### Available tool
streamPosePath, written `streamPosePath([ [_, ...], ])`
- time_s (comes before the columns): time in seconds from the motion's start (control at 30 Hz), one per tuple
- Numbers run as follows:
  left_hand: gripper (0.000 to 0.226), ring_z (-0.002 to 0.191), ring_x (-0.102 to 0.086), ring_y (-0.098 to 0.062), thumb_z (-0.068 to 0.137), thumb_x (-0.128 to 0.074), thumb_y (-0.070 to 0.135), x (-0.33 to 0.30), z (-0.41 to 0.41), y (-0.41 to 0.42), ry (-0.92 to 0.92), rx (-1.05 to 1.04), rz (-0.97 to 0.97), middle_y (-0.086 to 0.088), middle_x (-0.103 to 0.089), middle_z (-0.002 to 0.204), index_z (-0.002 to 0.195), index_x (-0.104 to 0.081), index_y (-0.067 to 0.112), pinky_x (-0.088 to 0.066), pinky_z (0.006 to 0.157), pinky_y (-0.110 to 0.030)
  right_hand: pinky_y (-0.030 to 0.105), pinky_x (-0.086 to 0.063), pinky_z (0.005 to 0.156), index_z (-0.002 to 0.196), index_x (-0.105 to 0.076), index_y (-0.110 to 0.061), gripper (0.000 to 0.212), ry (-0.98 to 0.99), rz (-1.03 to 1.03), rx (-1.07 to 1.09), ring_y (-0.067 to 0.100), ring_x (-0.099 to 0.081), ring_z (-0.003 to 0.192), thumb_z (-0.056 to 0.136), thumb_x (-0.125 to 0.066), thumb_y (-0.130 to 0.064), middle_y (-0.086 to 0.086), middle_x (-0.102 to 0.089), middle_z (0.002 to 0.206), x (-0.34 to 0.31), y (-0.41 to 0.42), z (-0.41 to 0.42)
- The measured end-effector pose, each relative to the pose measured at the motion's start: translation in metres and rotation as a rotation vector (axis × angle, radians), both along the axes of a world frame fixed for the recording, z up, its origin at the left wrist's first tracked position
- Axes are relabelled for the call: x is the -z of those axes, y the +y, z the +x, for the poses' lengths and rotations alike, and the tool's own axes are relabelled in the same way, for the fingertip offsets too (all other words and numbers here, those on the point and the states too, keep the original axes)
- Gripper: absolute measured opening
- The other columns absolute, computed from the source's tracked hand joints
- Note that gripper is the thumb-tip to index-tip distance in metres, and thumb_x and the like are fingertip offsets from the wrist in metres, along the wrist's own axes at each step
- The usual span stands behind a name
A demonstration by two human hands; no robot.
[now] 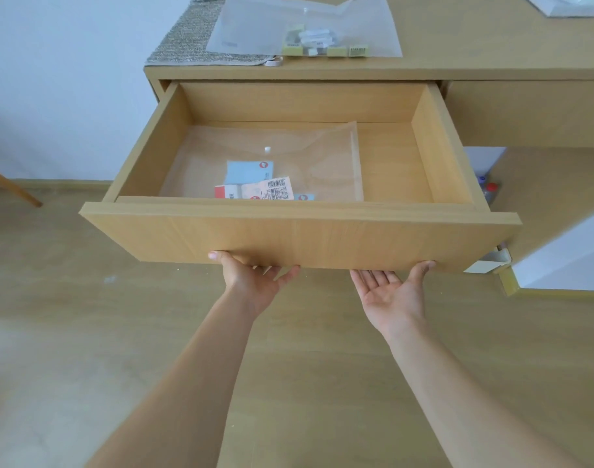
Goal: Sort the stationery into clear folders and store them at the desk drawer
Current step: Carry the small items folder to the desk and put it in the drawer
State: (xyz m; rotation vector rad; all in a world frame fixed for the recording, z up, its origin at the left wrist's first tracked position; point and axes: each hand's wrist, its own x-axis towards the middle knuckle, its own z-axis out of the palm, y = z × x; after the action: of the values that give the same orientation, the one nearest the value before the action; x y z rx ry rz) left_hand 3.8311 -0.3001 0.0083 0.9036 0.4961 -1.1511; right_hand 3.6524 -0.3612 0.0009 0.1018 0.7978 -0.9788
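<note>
- Pale wood flooring is filling the near half of the view, with a white wall at the far left and a light wooden desk (457, 45) running across the far side.
- Pulled well out of that desk, the drawer (299, 234) is hanging open, and one clear folder (322, 157) with packets inside is lying flat on its floor, toward the left.
- Under the bottom edge of the drawer front, the left hand (251, 282) is reaching palm up; its thumb is lying against the edge and its fingertips are going out of sight beneath, so I cannot tell whether they are curling.
- Just right of it, the right hand (390, 292) is lying spread and palm up, fingers straight, holding nothing, its tips at the same edge.
- To move the drawer well, both hands should be pressing evenly so that it is not skewing on its runners.
- On the desk top, far from the hands, a second folder (302, 27) holding small stationery pieces is waiting, partly lying on a grey mat (184, 42); it probably goes in next.
- At the right, bottles (489, 190) are standing low beside the desk, clear of the drawer's path.
</note>
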Motion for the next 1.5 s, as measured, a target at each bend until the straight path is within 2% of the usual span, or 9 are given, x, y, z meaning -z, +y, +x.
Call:
streamPosePath([
  [0.23,0.085,0.137,-0.031,-0.04,0.091,-0.034,0.065,-0.005,-0.005,0.013,0.069,-0.064,-0.063,-0.019,-0.023,0.152,0.151,-0.01,0.009,-0.033,0.104,-0.057,0.045,-0.038,0.107,0.148,-0.02,-0.008,0.085,0.041,0.051,-0.025,0.029,-0.035,0.137,0.087,-0.046,-0.061,0.009,-0.031,0.151,-0.008,0.006,-0.002],
  [0.43,0.065,0.119,-0.051,-0.04,0.096,-0.032,0.057,-0.037,-0.02,0.033,0.04,-0.036,-0.038,-0.023,-0.044,0.135,0.139,-0.032,0.008,-0.041,0.099,-0.052,0.044,-0.04,0.103,0.143,-0.03,-0.007,0.072,0.126,0.083,-0.147,0.029,-0.053,0.122,0.09,-0.055,-0.047,0.018,-0.045,0.139,-0.035,0.02,-0.006],
  [0.67,0.046,0.09,-0.066,-0.034,0.099,-0.04,0.045,-0.126,-0.025,0.023,-0.091,-0.038,-0.14,-0.021,-0.054,0.121,0.118,-0.043,0.004,-0.053,0.073,-0.043,0.043,-0.043,0.101,0.12,-0.041,-0.012,0.035,0.189,-0.063,-0.354,0.027,-0.061,0.108,0.092,-0.058,-0.025,0.016,-0.059,0.104,-0.127,0.029,0.014],
  [0.97,0.028,0.09,-0.065,-0.034,0.101,-0.039,0.034,-0.247,-0.001,-0.002,-0.191,-0.071,-0.243,-0.02,-0.056,0.116,0.102,-0.046,0.006,-0.053,0.078,-0.044,0.04,-0.046,0.1,0.097,-0.053,-0.01,0.012,0.231,-0.248,-0.554,0.026,-0.062,0.11,0.091,-0.061,-0.016,0.014,-0.059,0.11,-0.249,0.023,0.062],
  [1.07,0.029,0.085,-0.065,-0.031,0.101,-0.04,0.032,-0.282,0.014,-0.01,-0.203,-0.068,-0.272,-0.018,-0.057,0.112,0.113,-0.044,0.005,-0.053,0.075,-0.042,0.034,-0.049,0.089,0.114,-0.054,-0.01,0.027,0.365,-0.411,-0.554,0.019,-0.065,0.094,0.089,-0.063,-0.013,0.01,-0.059,0.113,-0.285,0.005,0.075],
  [1.17,0.029,0.086,-0.065,-0.024,0.101,-0.041,0.03,-0.298,0.02,-0.021,-0.484,0.037,-0.155,-0.012,-0.056,0.114,0.121,-0.041,0.01,-0.054,0.08,-0.039,0.031,-0.044,0.09,0.137,-0.039,-0.016,0.059,0.687,-0.653,-0.54,0.016,-0.059,0.102,0.085,-0.068,-0.014,0.004,-0.057,0.123,-0.302,-0.014,0.078],
  [1.27,0.034,0.097,-0.057,-0.016,0.099,-0.042,0.032,-0.298,0.02,-0.027,-1.109,0.307,0.107,-0.004,-0.05,0.131,0.13,-0.039,0.018,-0.047,0.087,-0.034,0.026,-0.037,0.09,0.141,-0.034,-0.02,0.065,1.005,-0.88,-0.554,0.013,-0.049,0.115,0.085,-0.068,-0.014,0.001,-0.048,0.134,-0.307,-0.034,0.078],
  [1.33,0.042,0.106,-0.051,-0.018,0.098,-0.043,0.029,-0.293,0.024,-0.036,-1.459,0.453,0.248,-0.003,-0.043,0.139,0.138,-0.034,0.02,-0.039,0.084,-0.029,0.029,-0.037,0.1,0.143,-0.031,-0.019,0.068,1.153,-1.001,-0.549,0.016,-0.042,0.128,0.085,-0.066,-0.012,0.002,-0.041,0.142,-0.303,-0.052,0.079],
  [1.5,0.049,0.132,-0.037,-0.027,0.096,-0.044,0.025,-0.27,0.045,-0.085,-2.05,0.821,0.516,-0.004,-0.023,0.151,0.143,-0.027,0.022,-0.037,0.102,-0.04,0.032,-0.026,0.111,0.146,-0.024,-0.014,0.067,1.672,-1.377,-0.61,0.019,-0.03,0.138,0.089,-0.059,-0.009,0.003,-0.029,0.151,-0.285,-0.104,0.088],
])
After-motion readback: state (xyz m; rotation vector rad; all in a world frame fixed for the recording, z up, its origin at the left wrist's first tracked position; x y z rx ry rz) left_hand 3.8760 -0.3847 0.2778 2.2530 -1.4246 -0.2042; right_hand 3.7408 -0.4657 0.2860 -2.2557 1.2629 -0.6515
